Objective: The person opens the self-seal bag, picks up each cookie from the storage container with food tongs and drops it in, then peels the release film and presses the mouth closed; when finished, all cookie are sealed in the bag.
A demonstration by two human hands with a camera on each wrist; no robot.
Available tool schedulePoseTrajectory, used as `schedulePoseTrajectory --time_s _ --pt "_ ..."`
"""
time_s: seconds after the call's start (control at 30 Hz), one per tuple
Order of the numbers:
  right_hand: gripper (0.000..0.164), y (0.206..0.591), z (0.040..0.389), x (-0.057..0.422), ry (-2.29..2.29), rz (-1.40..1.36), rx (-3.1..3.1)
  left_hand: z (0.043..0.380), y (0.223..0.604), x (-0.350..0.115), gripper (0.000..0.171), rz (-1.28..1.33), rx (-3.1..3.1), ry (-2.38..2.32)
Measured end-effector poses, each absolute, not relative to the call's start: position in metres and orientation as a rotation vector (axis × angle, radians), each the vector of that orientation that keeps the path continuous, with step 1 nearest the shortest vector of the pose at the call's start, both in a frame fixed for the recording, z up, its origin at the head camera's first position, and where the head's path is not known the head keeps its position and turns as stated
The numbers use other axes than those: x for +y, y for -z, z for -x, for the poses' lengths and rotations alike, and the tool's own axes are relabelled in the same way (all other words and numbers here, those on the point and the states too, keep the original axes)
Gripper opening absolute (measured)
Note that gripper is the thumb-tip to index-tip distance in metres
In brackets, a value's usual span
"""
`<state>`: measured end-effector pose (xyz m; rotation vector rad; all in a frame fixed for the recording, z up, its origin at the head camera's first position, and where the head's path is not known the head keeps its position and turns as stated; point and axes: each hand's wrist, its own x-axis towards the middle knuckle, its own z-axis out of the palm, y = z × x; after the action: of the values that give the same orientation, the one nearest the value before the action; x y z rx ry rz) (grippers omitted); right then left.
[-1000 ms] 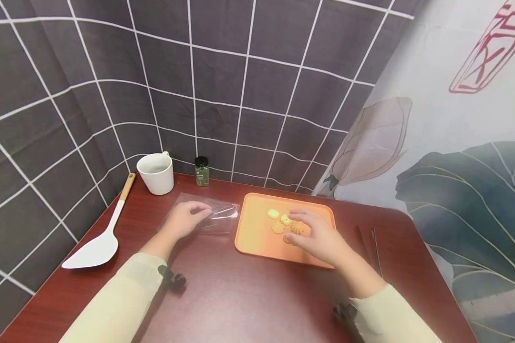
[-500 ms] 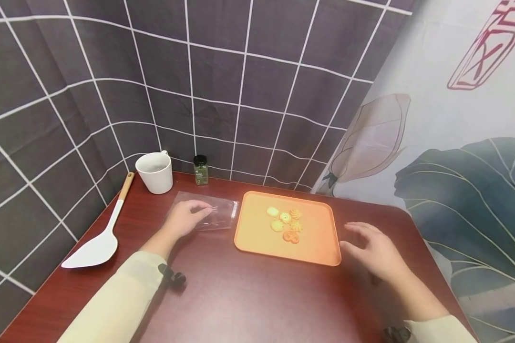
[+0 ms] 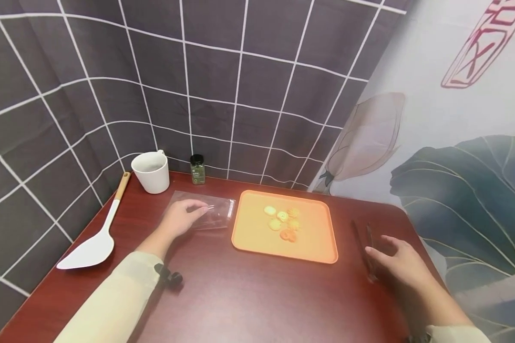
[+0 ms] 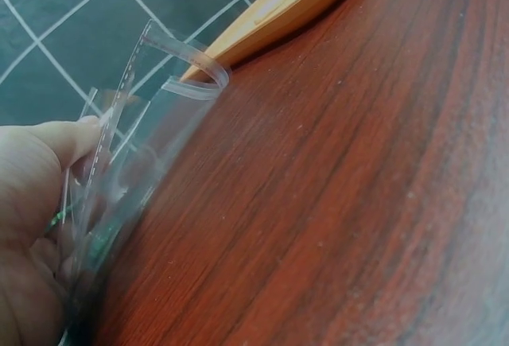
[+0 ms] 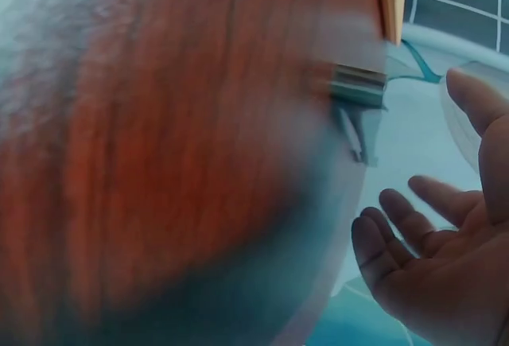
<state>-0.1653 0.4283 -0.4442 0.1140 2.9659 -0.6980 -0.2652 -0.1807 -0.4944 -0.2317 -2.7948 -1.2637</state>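
Note:
My left hand point(image 3: 181, 216) pinches a clear plastic bag point(image 3: 219, 218) between thumb and fingers at the left of the table. In the left wrist view, the bag's mouth point(image 4: 195, 87) gapes slightly. My right hand point(image 3: 405, 262) hovers beside thin metal tongs point(image 3: 360, 243) at the right, its fingers apart and relaxed. The right wrist view shows that hand point(image 5: 445, 258) holding nothing, with a blurred metal end of the tongs point(image 5: 358, 85) near it. Between the hands lies an orange tray point(image 3: 251, 236) with several cookies, one of them a brown pretzel-shaped cookie point(image 3: 288, 235).
A white mug point(image 3: 151, 174) and a small green seasoning jar point(image 3: 198, 170) stand at the back left. Along the left edge lies a white spatula point(image 3: 90, 250) with a wooden handle. Grid-patterned cloth point(image 3: 214, 71) hangs behind the dark red table point(image 3: 249, 295).
My right hand has moved right from over the cookies, past the tray's edge, to beside the tongs. The left hand stays at the bag.

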Motion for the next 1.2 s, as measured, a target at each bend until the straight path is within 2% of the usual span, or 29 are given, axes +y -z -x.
schedulePoseTrajectory --time_s 0.23,0.8,0.93,1.2 --pt "0.105 0.448 0.162 0.429 0.662 -0.141 2.916 0.266 0.495 -0.18 0.035 0.236 -2.806 1.267" --pt "0.105 0.46 0.18 0.423 0.687 -0.076 2.864 0.264 0.495 -0.18 0.036 0.22 -2.821 1.239" --pt "0.098 0.459 0.18 0.424 0.712 -0.137 2.843 0.264 0.494 -0.18 0.035 0.214 -2.82 1.235" --pt "0.073 0.456 0.178 0.426 0.733 -0.147 2.868 0.264 0.496 -0.181 0.035 0.218 -2.817 1.242"
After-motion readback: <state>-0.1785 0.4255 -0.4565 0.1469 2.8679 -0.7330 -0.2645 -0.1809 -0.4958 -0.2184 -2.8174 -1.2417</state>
